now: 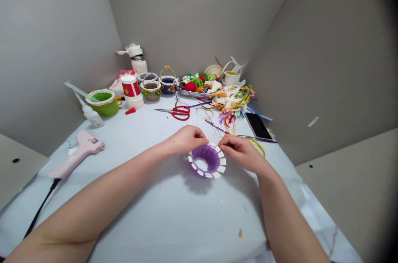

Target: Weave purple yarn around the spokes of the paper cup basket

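Note:
Between my hands is a paper cup with a white rim cut into flared tabs and purple yarn lining its inside. Its mouth tilts towards me, and its shadow falls on the cloth in front. My left hand is closed, thumb and finger pinching the far left of the rim. On the far right of the rim, my right hand is closed in a pinch too. The fingertips partly hide the back edge, so I cannot make out whether either also grips a strand. A thin purple strand runs over the table behind the cup.
Beyond my hands lie red-handled scissors, a pen and a phone. A pink glue gun with a black cord rests left. Yarn bundles, a tray of yarn balls, small decorated baskets and a white-and-red bottle line the back.

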{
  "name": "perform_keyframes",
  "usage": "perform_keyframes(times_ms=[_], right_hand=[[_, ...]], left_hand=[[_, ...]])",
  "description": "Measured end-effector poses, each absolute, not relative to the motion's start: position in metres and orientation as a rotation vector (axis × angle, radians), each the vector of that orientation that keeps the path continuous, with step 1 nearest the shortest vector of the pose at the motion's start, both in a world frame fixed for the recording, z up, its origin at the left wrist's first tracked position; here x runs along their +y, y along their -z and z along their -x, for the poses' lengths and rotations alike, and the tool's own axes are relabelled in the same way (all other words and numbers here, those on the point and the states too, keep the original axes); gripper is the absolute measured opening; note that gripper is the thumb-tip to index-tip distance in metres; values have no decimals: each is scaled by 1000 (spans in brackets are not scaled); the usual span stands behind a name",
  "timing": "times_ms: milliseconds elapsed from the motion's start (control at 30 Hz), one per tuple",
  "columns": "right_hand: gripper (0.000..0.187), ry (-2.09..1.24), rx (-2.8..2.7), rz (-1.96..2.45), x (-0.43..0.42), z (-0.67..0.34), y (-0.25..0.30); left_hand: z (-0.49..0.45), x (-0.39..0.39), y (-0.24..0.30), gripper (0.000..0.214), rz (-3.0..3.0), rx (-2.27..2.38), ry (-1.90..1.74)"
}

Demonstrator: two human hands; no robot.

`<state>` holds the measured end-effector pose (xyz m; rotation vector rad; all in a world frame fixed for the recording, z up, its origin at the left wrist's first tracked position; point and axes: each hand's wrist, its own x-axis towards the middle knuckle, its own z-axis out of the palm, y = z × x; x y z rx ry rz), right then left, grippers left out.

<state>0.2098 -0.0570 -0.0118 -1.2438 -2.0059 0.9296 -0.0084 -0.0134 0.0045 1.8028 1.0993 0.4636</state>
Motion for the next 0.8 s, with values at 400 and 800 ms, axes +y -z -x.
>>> perform_keyframes(times_ms=[400,800], right_hand=[[31,-1073,-1934,1311,-62,-201,10],[35,-988,-1964,1326,-63,-185,9]], left_hand=[[12,-14,-12,19,-1859,1178,-399],[8,-15,-6,24,-1842,978,-448]])
